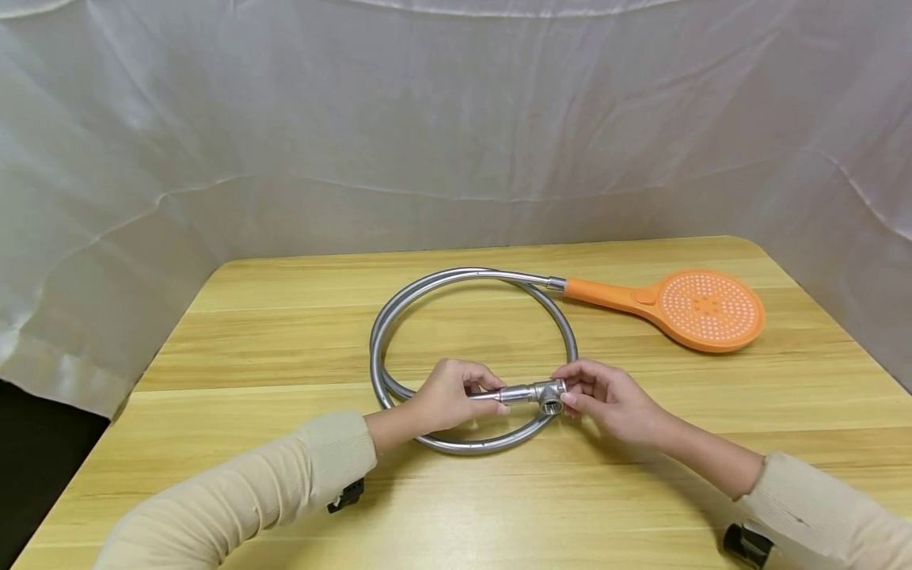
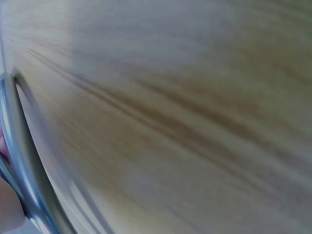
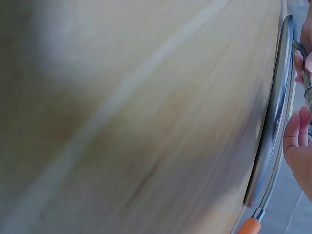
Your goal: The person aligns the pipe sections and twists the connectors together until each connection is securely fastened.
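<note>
In the head view a coiled metal shower hose (image 1: 380, 348) lies on the wooden table. My left hand (image 1: 456, 389) pinches the hose near its end, just behind the chrome end nut (image 1: 516, 395). That nut meets a small metal tee fitting (image 1: 550, 396), whose threaded opening faces the front. From the other side my right hand (image 1: 614, 398) pinches the tee fitting between thumb and fingers. The hose's far end joins an orange shower head (image 1: 708, 310), spray face up, at the right. The left wrist view shows mostly table and a stretch of hose (image 2: 24, 161).
The wooden table (image 1: 271, 332) has a rounded far edge. A pale cloth (image 1: 456, 119) hangs behind it and along both sides. Black wrist cameras sit under both sleeves. In the right wrist view the hose loop (image 3: 273, 117) runs beside the hands.
</note>
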Action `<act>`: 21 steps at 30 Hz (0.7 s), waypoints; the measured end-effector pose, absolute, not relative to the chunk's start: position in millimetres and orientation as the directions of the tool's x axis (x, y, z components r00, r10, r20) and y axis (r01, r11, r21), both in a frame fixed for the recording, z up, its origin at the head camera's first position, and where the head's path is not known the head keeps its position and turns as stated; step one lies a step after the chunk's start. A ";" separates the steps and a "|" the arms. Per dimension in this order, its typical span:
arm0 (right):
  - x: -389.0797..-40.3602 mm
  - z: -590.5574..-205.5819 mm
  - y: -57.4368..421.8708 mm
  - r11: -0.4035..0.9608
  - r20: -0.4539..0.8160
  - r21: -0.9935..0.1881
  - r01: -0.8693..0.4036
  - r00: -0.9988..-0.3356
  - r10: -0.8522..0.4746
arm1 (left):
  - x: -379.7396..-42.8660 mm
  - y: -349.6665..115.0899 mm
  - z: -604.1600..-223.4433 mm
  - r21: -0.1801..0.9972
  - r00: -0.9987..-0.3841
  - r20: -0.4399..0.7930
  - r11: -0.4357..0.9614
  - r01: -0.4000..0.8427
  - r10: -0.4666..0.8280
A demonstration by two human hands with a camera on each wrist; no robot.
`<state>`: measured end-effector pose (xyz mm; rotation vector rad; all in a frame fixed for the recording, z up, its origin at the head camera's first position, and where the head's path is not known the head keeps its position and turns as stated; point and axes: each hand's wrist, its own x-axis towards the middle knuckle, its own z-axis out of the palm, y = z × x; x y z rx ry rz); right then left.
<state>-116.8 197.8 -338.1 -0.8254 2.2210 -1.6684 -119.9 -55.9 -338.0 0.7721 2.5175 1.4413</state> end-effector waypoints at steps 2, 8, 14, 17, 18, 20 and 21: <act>-116.9 -338.5 197.9 0.188 0.139 -0.938 -0.292 -0.811 -0.568 | -119.7 -55.9 -337.6 0.838 -0.858 0.128 0.409 0.362 0.497; -116.6 -338.4 197.5 0.197 0.130 -0.938 -0.286 -0.815 -0.565 | -119.8 -56.1 -337.6 0.831 -0.857 0.132 0.416 0.370 0.499; -114.8 -337.5 197.5 0.241 0.074 -0.940 -0.243 -0.832 -0.550 | -119.5 -55.5 -338.3 0.807 -0.846 0.156 0.428 0.407 0.510; -114.9 -337.3 197.9 0.243 0.033 -0.950 -0.195 -0.838 -0.545 | -119.4 -54.9 -338.4 0.795 -0.840 0.171 0.431 0.426 0.515; -115.1 -337.2 198.1 0.237 0.024 -0.954 -0.181 -0.837 -0.546 | -119.3 -54.8 -338.4 0.792 -0.841 0.172 0.435 0.428 0.514; -115.7 -336.9 198.5 0.225 0.003 -0.963 -0.152 -0.835 -0.550 | -119.2 -54.3 -338.0 0.789 -0.842 0.173 0.439 0.429 0.511; -116.0 -336.8 198.7 0.218 -0.006 -0.966 -0.138 -0.834 -0.552 | -119.1 -54.1 -337.9 0.788 -0.842 0.174 0.442 0.430 0.510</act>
